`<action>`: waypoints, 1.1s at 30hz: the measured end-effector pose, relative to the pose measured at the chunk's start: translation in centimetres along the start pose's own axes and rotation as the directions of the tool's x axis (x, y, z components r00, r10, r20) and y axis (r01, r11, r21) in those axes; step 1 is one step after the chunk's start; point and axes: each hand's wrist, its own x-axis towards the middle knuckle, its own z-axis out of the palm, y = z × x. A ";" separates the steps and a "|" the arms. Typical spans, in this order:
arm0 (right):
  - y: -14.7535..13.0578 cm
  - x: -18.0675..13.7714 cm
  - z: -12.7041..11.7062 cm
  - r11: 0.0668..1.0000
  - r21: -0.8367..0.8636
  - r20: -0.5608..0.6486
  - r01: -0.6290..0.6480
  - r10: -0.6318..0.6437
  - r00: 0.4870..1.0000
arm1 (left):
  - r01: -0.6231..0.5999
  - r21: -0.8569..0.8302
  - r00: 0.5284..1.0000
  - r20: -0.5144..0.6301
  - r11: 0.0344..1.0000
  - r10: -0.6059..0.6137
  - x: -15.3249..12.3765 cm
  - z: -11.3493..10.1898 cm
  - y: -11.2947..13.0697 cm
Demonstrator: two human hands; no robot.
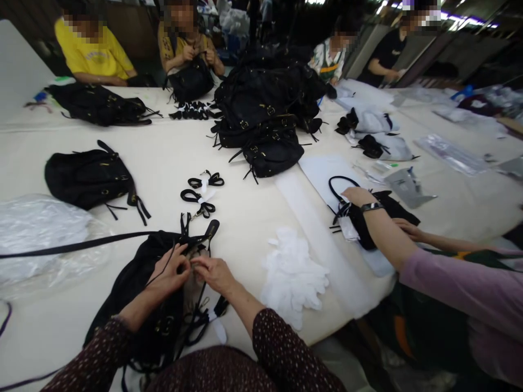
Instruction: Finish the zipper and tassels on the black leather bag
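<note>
A black bag [134, 294] lies in front of me on the white table [245, 228], with a long black strap [73, 247] running off to the left. My left hand [169, 275] and my right hand [214, 274] meet over the bag's top opening. Both pinch thin black cords or a small fitting there, fingers closed; what exactly sits between the fingertips is too small to name. Loose black straps [202, 316] trail below my right wrist.
Several looped black straps [202, 190] lie beyond the bag. A crumpled white paper pile [292, 275] sits to the right, clear plastic [36, 234] to the left. Another bag [87, 177] and a heap of bags [265, 109] lie farther off. A neighbour's arm [384, 234] handles a bag on my right.
</note>
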 end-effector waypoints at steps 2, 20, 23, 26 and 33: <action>-0.1 0.4 0.2 0.996 0.085 0.049 -0.017 0.013 0.999 | 0.012 0.005 1.000 -0.023 1.000 -0.011 -0.3 0.0 0.1; 2.7 1.1 -1.8 0.968 0.215 0.066 -0.128 0.117 0.991 | -0.089 -0.025 0.952 0.293 0.996 0.093 -7.8 3.6 5.8; 3.2 1.2 -1.7 0.968 0.209 0.080 -0.141 0.127 0.989 | -0.204 0.201 0.935 0.330 0.958 0.130 -9.0 6.0 6.1; 3.5 1.1 -1.4 0.971 0.190 0.066 -0.148 0.137 0.988 | -0.274 0.319 0.920 0.361 0.907 0.151 -9.1 6.9 6.2; 3.4 0.9 -2.0 0.983 0.137 0.074 -0.125 0.115 0.991 | -0.540 0.145 0.822 0.302 0.829 0.483 -7.0 6.1 6.8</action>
